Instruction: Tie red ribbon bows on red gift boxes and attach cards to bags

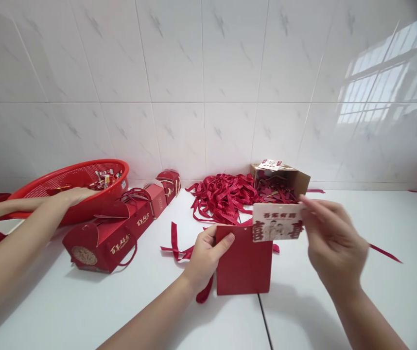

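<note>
My left hand (208, 257) grips the upper left edge of a red gift bag (244, 272), thumb on the near face. The bag stands upright on the white table, its plain side towards me. In my right hand (336, 243), a small white card (277, 222) with dark red characters and two printed figures is pinched by its right edge. The card overlaps the bag's top right corner; whether they touch I cannot tell. A dark red ribbon (204, 290) hangs at the bag's lower left, and another ribbon (174, 243) lies behind my left hand.
Behind the bag lies a heap of red ribbons (226, 192) beside an open cardboard box (299, 182) of red pieces. Red gift boxes (102, 245) line up at left. A co-worker's arms (29, 233) reach into a red basket (110, 204) holding sweets. A tiled wall (230, 136) stands behind.
</note>
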### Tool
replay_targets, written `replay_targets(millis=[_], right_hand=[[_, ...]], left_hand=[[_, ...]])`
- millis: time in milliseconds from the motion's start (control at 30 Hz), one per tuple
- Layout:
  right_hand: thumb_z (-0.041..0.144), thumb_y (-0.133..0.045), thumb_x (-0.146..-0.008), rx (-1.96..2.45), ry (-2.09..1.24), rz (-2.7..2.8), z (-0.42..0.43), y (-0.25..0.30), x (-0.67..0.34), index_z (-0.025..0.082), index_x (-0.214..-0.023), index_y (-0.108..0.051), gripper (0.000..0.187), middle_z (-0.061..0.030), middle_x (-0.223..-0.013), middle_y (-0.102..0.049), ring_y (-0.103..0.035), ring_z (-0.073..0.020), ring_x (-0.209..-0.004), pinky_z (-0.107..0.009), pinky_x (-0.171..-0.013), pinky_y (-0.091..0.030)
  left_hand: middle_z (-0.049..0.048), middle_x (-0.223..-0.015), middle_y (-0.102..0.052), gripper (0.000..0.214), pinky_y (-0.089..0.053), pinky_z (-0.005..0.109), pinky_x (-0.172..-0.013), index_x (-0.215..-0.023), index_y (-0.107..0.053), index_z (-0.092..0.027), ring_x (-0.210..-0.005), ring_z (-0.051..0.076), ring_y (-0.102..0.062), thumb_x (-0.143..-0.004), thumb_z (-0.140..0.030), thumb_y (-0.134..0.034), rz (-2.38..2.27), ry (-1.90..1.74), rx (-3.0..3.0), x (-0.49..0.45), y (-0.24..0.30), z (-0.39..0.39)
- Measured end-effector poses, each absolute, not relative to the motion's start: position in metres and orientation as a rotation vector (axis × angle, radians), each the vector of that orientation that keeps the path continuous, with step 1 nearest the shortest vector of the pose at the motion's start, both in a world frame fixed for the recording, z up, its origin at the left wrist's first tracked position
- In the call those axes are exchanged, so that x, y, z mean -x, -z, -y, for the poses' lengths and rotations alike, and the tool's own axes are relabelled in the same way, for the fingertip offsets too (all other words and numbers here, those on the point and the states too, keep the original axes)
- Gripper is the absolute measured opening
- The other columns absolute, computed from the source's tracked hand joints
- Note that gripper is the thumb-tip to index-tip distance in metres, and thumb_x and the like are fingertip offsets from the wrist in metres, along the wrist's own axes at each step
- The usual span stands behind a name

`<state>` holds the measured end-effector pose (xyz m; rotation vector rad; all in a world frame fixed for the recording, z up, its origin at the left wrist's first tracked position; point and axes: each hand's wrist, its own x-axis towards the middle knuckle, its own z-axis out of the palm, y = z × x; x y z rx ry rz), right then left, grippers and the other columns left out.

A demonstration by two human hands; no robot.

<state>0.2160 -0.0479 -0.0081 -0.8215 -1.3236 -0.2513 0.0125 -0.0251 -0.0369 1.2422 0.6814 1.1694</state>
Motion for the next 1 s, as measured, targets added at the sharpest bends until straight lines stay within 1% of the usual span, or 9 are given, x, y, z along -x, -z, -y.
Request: replay_targets(millis=[133, 233, 400, 467, 600, 667, 767, 933, 1000], right_hand=[[0.017, -0.048, -0.089, 0.897, -0.100, 1.615, 0.038, 0.022, -0.203, 0.027, -0.111, -0.063, 0.029, -0.0052, -0.099, -0.062, -0.059, -0.0173, -0.088, -0.030, -0.070, -0.049], [0.023, -0.047, -0.089, 0.902, -0.295, 1.588, 0.035, 0.032, -0.191, 0.024, -0.103, -0.063, 0.020, -0.0047, -0.091, -0.061, -0.059, -0.0174, -0.082, -0.031, -0.071, -0.049], [0.029, -0.058, -0.084, 0.887, -0.421, 1.511, 0.038, 0.038, -0.172, 0.023, -0.094, -0.059, 0.013, -0.0036, -0.087, -0.062, -0.059, -0.0173, -0.076, -0.029, -0.066, -0.048], [0.029, -0.060, -0.082, 0.899, -0.433, 1.491, 0.039, 0.038, -0.166, 0.023, -0.096, -0.058, 0.015, -0.0027, -0.086, -0.062, -0.058, -0.0163, -0.073, -0.028, -0.065, -0.048], [0.030, -0.061, -0.081, 0.882, -0.525, 1.444, 0.039, 0.037, -0.163, 0.023, -0.094, -0.058, 0.015, -0.0011, -0.081, -0.062, -0.058, -0.0150, -0.070, -0.026, -0.061, -0.049], [0.030, -0.062, -0.080, 0.870, -0.552, 1.432, 0.039, 0.037, -0.163, 0.023, -0.094, -0.059, 0.015, -0.0010, -0.081, -0.062, -0.059, -0.0149, -0.071, -0.026, -0.061, -0.049], [0.029, -0.064, -0.079, 0.870, -0.546, 1.431, 0.038, 0.038, -0.163, 0.023, -0.095, -0.061, 0.017, -0.0015, -0.083, -0.063, -0.060, -0.0155, -0.072, -0.027, -0.063, -0.050], [0.028, -0.065, -0.078, 0.889, -0.485, 1.427, 0.039, 0.038, -0.162, 0.024, -0.095, -0.063, 0.018, -0.0026, -0.086, -0.066, -0.062, -0.0175, -0.077, -0.029, -0.067, -0.052], [0.028, -0.065, -0.078, 0.892, -0.490, 1.423, 0.039, 0.038, -0.162, 0.024, -0.101, -0.063, 0.024, -0.0044, -0.096, -0.066, -0.063, -0.0193, -0.085, -0.031, -0.072, -0.053]], left_hand=[[0.0011, -0.089, -0.063, 0.024, -0.051, 0.031, -0.073, -0.098, -0.050, -0.022, -0.080, 0.016, -0.062, -0.082, -0.034, -0.062, -0.651, -1.255, -1.193, -0.015, 0.039, 0.029], [-0.0031, -0.093, -0.058, 0.024, -0.051, 0.032, -0.074, -0.100, -0.039, -0.028, -0.079, 0.014, -0.060, -0.085, -0.032, -0.057, -0.589, -1.357, -1.145, -0.014, 0.042, 0.030], [0.0036, -0.115, -0.051, 0.036, -0.045, 0.031, -0.090, -0.114, -0.041, -0.028, -0.110, 0.018, -0.050, -0.084, -0.036, -0.057, -0.683, -1.546, -1.398, -0.013, 0.046, 0.027], [0.0052, -0.117, -0.052, 0.040, -0.046, 0.032, -0.090, -0.118, -0.040, -0.027, -0.107, 0.019, -0.053, -0.084, -0.037, -0.057, -0.727, -1.492, -1.472, -0.013, 0.044, 0.027], [0.0043, -0.105, -0.060, 0.032, -0.050, 0.031, -0.081, -0.107, -0.048, -0.023, -0.092, 0.018, -0.060, -0.082, -0.037, -0.061, -0.800, -1.413, -1.482, -0.016, 0.040, 0.027], [0.0042, -0.097, -0.063, 0.027, -0.051, 0.031, -0.078, -0.100, -0.053, -0.020, -0.088, 0.018, -0.061, -0.081, -0.038, -0.061, -0.805, -1.380, -1.454, -0.016, 0.039, 0.027], [0.0047, -0.093, -0.065, 0.029, -0.052, 0.033, -0.078, -0.098, -0.055, -0.018, -0.087, 0.020, -0.063, -0.080, -0.039, -0.063, -0.783, -1.344, -1.389, -0.016, 0.036, 0.028], [0.0004, -0.084, -0.064, 0.029, -0.053, 0.032, -0.073, -0.096, -0.048, -0.021, -0.078, 0.017, -0.064, -0.079, -0.038, -0.064, -0.746, -1.324, -1.302, -0.016, 0.035, 0.030], [-0.0027, -0.078, -0.061, 0.031, -0.053, 0.031, -0.068, -0.095, -0.042, -0.024, -0.073, 0.016, -0.063, -0.079, -0.038, -0.064, -0.729, -1.320, -1.274, -0.016, 0.035, 0.030]])
